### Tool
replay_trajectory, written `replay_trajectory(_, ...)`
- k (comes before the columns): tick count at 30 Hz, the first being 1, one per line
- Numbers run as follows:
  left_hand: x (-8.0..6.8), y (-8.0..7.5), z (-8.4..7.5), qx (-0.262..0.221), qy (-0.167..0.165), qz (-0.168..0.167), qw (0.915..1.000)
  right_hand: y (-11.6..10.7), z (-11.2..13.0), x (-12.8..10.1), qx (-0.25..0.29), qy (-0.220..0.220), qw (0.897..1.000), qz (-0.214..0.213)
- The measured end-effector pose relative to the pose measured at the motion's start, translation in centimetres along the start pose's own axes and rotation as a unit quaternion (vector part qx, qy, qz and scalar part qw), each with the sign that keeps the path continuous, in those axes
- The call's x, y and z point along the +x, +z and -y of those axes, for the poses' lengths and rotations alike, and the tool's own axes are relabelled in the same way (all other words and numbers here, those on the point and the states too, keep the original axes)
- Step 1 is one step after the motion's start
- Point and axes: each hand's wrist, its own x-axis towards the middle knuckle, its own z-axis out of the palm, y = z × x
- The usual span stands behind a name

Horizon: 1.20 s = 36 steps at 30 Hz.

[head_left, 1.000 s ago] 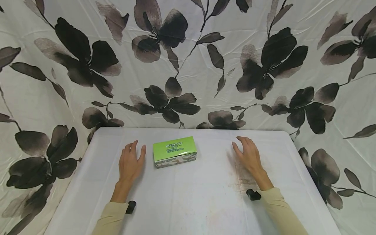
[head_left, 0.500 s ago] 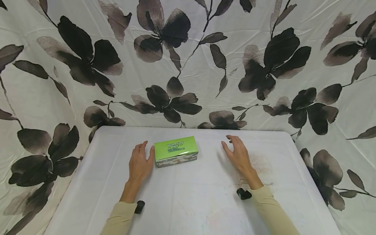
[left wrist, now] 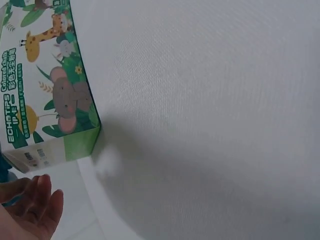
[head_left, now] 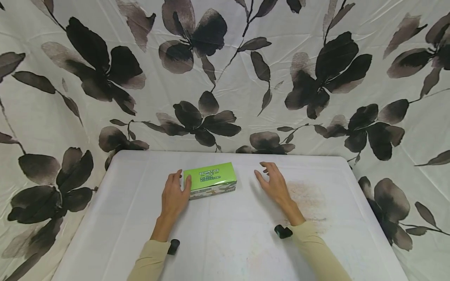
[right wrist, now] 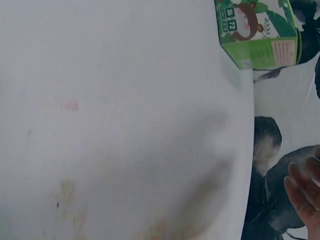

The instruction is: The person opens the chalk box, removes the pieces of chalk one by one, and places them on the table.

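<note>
A green-topped chalk box (head_left: 212,176) lies on the white table, slightly turned. Its side in the left wrist view shows cartoon animals and the words "Colored Chalk" on the box (left wrist: 45,90). Just off the box's left end is my left hand (head_left: 174,197), fingers relaxed, the thumb overlapping the box's near left corner in the head view. A small gap shows between these fingers (left wrist: 44,192) and the box end in the left wrist view. My right hand (head_left: 275,188) hovers to the right of the box, apart from it, fingers loosely bent and holding nothing.
The white tabletop (head_left: 225,242) bears brownish and faint coloured smudges (head_left: 307,199) at its right. Behind the table hangs a white cloth (head_left: 246,113) with dark flowers. A small black device sits at each wrist.
Both hands have moved inward toward the box, the left one rightward up to its left end, the right one leftward. The box has stayed in place.
</note>
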Motion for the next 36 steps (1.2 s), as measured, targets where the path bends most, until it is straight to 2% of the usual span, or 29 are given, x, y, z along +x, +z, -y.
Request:
replay_trajectory(10, 0.0, 0.9, 0.1, -0.053, -0.016, 0.005, 0.9985, 1.7, 0.8, 0.1, 0.050, 0.003, 0.998, 0.038)
replay_trajectory(19, 0.3, 1.6, -0.2, -0.114, -0.002, 0.004, 0.9934, 2.7, 1.5, 0.0, 0.081, 0.001, 0.994, 0.070)
replay_trajectory(27, 0.7, 2.4, -0.2, -0.174, -0.004, 0.030, 0.9843, 3.4, 1.8, 0.1, 0.084, 0.004, 0.992, 0.090)
replay_trajectory(32, 0.8, 2.8, -0.5, -0.209, -0.022, 0.042, 0.9767, 3.4, 1.7, 0.1, 0.100, 0.007, 0.989, 0.113)
replay_trajectory(36, 0.8, 2.9, -0.7, -0.235, -0.036, 0.047, 0.9702, 3.1, 1.5, -0.1, 0.118, 0.028, 0.983, 0.135)
